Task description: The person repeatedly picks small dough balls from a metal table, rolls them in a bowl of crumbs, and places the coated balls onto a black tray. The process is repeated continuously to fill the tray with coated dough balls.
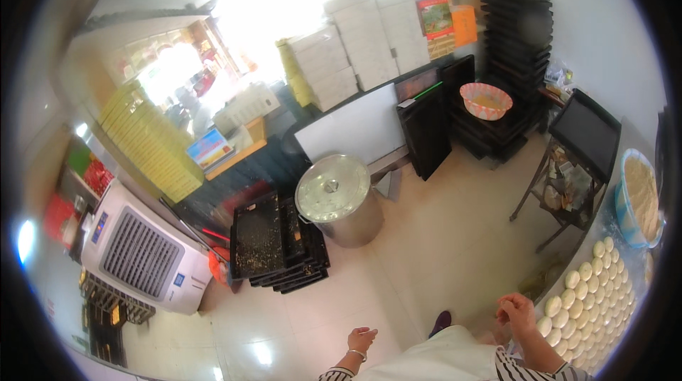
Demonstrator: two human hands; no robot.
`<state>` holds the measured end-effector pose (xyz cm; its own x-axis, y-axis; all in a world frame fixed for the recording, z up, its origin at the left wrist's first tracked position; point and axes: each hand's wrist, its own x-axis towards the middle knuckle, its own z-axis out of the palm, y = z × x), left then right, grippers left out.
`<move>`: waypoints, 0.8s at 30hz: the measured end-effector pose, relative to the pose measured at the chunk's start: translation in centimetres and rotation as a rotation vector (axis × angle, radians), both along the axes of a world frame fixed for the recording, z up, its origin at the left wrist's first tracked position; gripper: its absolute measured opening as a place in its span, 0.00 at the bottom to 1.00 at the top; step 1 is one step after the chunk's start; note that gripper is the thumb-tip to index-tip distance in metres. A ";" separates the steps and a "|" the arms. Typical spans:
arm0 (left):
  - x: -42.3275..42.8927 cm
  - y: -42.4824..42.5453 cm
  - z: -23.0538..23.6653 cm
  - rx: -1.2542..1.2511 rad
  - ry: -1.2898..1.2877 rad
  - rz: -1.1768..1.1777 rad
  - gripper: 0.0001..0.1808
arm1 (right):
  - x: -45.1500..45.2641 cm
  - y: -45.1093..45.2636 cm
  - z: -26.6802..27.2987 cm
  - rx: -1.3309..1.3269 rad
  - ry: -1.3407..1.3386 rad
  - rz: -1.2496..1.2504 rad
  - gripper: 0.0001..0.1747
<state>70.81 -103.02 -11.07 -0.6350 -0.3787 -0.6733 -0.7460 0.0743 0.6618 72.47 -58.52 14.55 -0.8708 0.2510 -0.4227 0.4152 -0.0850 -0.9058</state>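
Note:
My left hand [362, 339], with a bracelet at the wrist, hangs over the tiled floor [298, 322], loosely bent and holding nothing I can see. Beside the worktable's edge is my right hand [516, 310], its fingers curled; whether anything small is inside is hidden. Just right of it, rows of round, pale dough pieces [585, 296] cover the near part of the worktable [605, 229]. Beyond them a blue-and-white basin [620, 197] holds a tan, floury material [639, 194]. A pale apron [442, 354] covers my front, and one dark shoe [441, 322] shows below.
A lidded metal stockpot [333, 189] stands on the floor near stacked black baking trays [261, 237]. At left is an air cooler [144, 253]. Further back, a patterned basin [486, 101] sits on more trays [517, 35]. A folding-leg stand [543, 184] carries a tray [586, 130].

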 end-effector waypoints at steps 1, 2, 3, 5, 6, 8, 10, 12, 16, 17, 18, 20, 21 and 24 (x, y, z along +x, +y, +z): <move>-1.6 0.4 0.6 0.034 0.026 0.009 0.25 | -0.5 0.7 -0.6 -0.003 0.019 -0.001 0.10; -3.4 0.7 1.3 0.068 0.052 0.015 0.23 | -1.1 1.2 -0.9 0.025 0.027 -0.027 0.10; -5.5 1.0 2.3 0.095 0.098 0.032 0.22 | -2.5 1.7 -0.8 0.044 0.055 -0.042 0.10; -8.5 2.0 4.0 0.131 0.120 0.071 0.17 | -4.6 3.1 -0.7 0.034 0.089 -0.121 0.10; -10.0 2.8 4.7 0.158 0.126 0.092 0.15 | -5.1 3.9 -0.4 0.011 0.091 -0.180 0.10; -14.1 3.9 6.3 0.146 0.131 0.032 0.12 | -5.9 5.4 -0.1 0.017 0.112 -0.260 0.11; -18.6 5.6 7.0 0.174 0.171 -0.037 0.11 | -5.7 6.5 -0.7 0.092 0.137 -0.314 0.12; -22.7 7.2 6.6 0.235 0.241 -0.092 0.10 | -5.5 7.8 -2.4 0.125 0.138 -0.376 0.11; -29.8 11.4 4.7 0.287 0.149 -0.140 0.09 | -5.7 8.4 -3.4 0.056 0.104 -0.587 0.11; -31.2 12.5 4.4 0.293 0.121 -0.184 0.09 | -5.3 8.3 -4.8 -0.008 0.103 -0.623 0.11; -33.0 13.6 4.0 0.298 0.101 -0.228 0.09 | -4.7 8.5 -6.8 -0.075 0.111 -0.657 0.11; -37.2 15.5 2.7 0.290 0.123 -0.408 0.10 | -4.7 7.9 -8.1 0.047 0.094 -0.666 0.12; -38.6 16.2 2.0 0.284 0.119 -0.499 0.10 | -4.5 7.5 -9.2 0.142 0.106 -0.637 0.12; -46.9 20.3 -0.8 0.235 0.242 -0.804 0.20 | -3.0 7.0 -10.9 -0.329 0.292 -0.681 0.12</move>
<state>23.89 -82.74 -11.92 -0.7857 0.3780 -0.4896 -0.3627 0.3597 0.8597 69.48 -51.47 3.65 -0.6581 0.6685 -0.3464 -0.0729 -0.5145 -0.8544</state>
